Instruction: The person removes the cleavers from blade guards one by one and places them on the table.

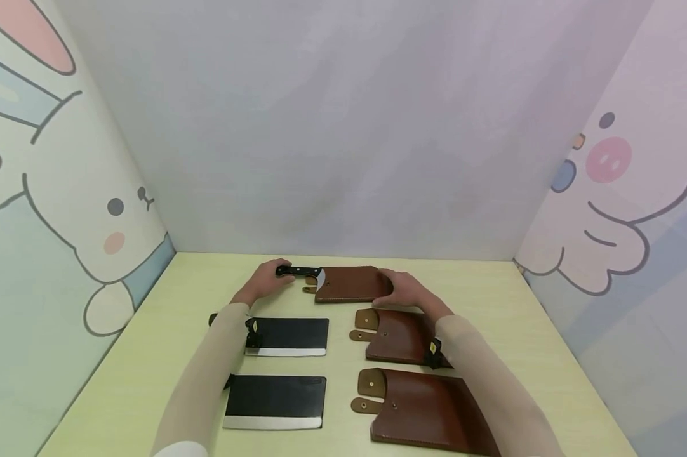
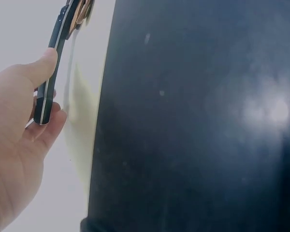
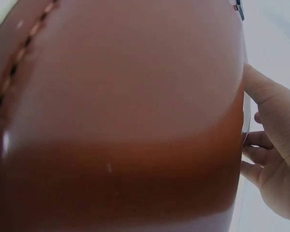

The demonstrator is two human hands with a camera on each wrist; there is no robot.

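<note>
At the back of the table, my left hand [image 1: 268,279] grips the black riveted handle [image 1: 300,271] of a cleaver. Most of its blade is hidden inside a brown leather sheath [image 1: 352,285]; only the silver heel shows at the sheath's mouth. My right hand [image 1: 409,291] holds the closed right end of that sheath. Seen from the left wrist, thumb and fingers pinch the handle [image 2: 53,77] from both sides. The right wrist view shows the fingers and thumb of the right hand [image 3: 280,135] around a sheath's end, behind a large brown leather surface [image 3: 125,96].
Two black cleavers with silver edges, a middle one [image 1: 294,333] and a front one [image 1: 277,397], lie at left under my left arm. Right of them lie two brown sheaths, a middle one [image 1: 400,336] and a front one [image 1: 423,406], partly beneath my right arm. Walls enclose the table.
</note>
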